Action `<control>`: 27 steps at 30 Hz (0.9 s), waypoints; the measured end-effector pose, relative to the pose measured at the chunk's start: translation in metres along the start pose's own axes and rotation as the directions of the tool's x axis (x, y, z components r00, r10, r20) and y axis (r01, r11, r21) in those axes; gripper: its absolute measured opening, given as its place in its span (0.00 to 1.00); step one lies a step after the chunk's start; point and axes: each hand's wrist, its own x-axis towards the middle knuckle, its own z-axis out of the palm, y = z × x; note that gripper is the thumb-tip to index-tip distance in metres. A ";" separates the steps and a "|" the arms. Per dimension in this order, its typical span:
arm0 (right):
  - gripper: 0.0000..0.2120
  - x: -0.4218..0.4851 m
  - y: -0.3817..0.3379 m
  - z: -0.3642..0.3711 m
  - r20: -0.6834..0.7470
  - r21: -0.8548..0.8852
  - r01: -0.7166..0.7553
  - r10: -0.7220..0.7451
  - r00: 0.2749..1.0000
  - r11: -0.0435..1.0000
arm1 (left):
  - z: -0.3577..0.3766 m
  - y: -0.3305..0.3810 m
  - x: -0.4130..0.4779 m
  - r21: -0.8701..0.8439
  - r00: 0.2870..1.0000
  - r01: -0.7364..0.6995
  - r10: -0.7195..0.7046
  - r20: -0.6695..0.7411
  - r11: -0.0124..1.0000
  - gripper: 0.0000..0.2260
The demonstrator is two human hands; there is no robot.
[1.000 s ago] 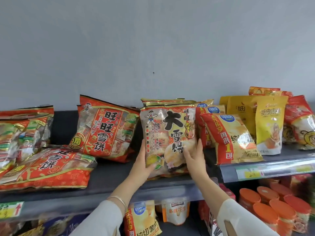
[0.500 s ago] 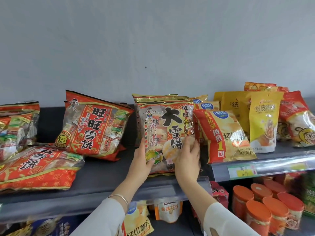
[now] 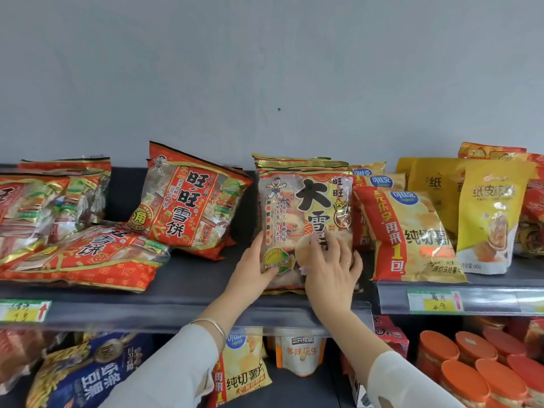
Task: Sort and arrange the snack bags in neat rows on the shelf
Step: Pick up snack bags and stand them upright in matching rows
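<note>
A gold-and-red rice cracker bag (image 3: 306,207) stands upright at the middle of the dark shelf (image 3: 188,278), with more bags of the same kind behind it. My left hand (image 3: 253,266) grips its lower left edge, thumb on the front. My right hand (image 3: 331,267) lies across its lower right front, fingers spread and lightly curled against the bag. A red rice cracker bag (image 3: 188,198) leans to the left. Another red bag (image 3: 82,257) lies flat at far left.
Red-and-yellow chip bags (image 3: 409,231) and yellow pouches (image 3: 485,219) stand to the right. A pile of red bags (image 3: 50,198) fills the far left. Price tags (image 3: 432,301) line the shelf edge. Below are orange-lidded tubs (image 3: 471,366) and more bags (image 3: 88,375).
My right hand has slid from the bag's right edge onto its front. The bag stands a little more upright. My left hand has kept its grip.
</note>
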 end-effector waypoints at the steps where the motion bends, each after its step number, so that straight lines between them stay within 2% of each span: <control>1: 0.31 0.001 -0.005 0.002 -0.028 -0.020 0.093 -0.093 0.995 0.995 | -0.007 0.000 -0.002 0.023 1.000 0.018 -0.018 -0.013 1.000 0.35; 4: 0.28 0.006 -0.035 0.003 -0.051 0.030 0.313 -0.311 0.949 0.949 | -0.036 -0.007 -0.007 0.063 0.995 0.056 -0.051 -0.089 0.996 0.31; 7: 0.21 0.011 -0.083 0.010 -0.034 0.123 0.459 -0.458 0.888 0.880 | -0.079 -0.021 -0.013 0.099 0.991 0.018 -0.005 -0.135 0.995 0.26; 9: 0.19 0.011 -0.118 0.016 -0.017 0.164 0.508 -0.512 0.859 0.846 | -0.110 -0.036 -0.016 0.172 0.988 -0.001 0.028 -0.154 0.985 0.24; 14: 0.18 0.012 -0.200 0.039 0.079 0.208 0.568 -0.592 0.802 0.796 | -0.181 -0.082 -0.020 0.242 0.979 0.059 -0.009 -0.202 0.968 0.21; 18: 0.16 0.015 -0.256 0.061 0.146 0.231 0.548 -0.585 0.797 0.804 | -0.230 -0.121 -0.014 0.357 0.987 0.080 -0.023 -0.162 0.931 0.19; 21: 0.16 0.021 -0.285 0.073 0.131 0.237 0.520 -0.557 0.820 0.821 | -0.262 -0.149 -0.003 0.443 0.987 0.089 -0.021 -0.158 0.892 0.19; 24: 0.18 0.031 -0.299 0.085 0.113 0.150 0.485 -0.503 0.857 0.861 | -0.286 -0.173 0.012 0.504 0.984 0.176 -0.130 -0.125 0.846 0.21; 27: 0.24 0.044 -0.306 0.093 0.138 0.051 0.418 -0.421 0.896 0.907 | -0.304 -0.192 0.031 0.526 0.953 0.288 -0.292 -0.077 0.800 0.24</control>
